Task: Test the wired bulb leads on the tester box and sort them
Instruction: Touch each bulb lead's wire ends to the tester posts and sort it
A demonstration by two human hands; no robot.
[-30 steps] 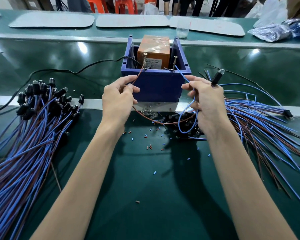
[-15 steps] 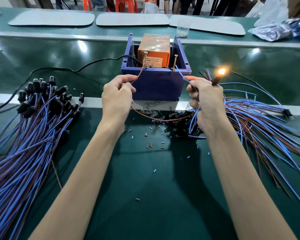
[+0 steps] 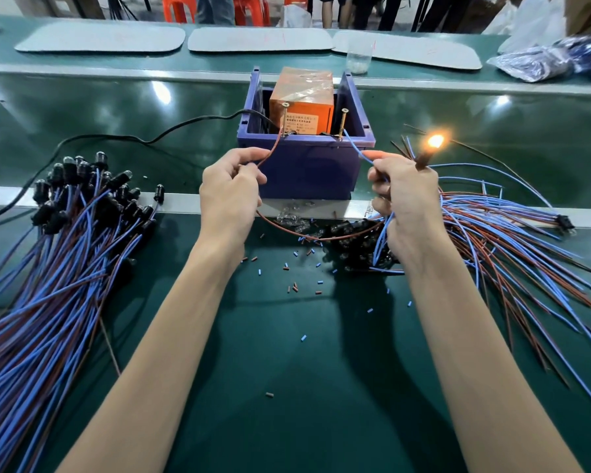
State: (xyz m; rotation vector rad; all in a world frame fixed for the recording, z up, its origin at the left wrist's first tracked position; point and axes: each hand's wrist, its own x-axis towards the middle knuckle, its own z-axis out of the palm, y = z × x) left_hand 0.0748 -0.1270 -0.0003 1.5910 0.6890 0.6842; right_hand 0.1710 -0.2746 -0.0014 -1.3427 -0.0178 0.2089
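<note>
While the left hand (image 3: 231,196) pinches the brown lead (image 3: 270,153) and the right hand (image 3: 406,199) pinches the blue lead (image 3: 357,150) at the tester box (image 3: 307,169), the bulb (image 3: 435,141) glows orange.

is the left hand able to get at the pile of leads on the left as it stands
Probably, path-wise: only open belt between the left hand and that pile. But the hand is pinching the brown wire that touches the screw on the tester box, so must let go first.

Print on the box label (image 3: 301,123) too small to read; wire bundle (image 3: 38,302) cut off at lower-left edge.
</note>
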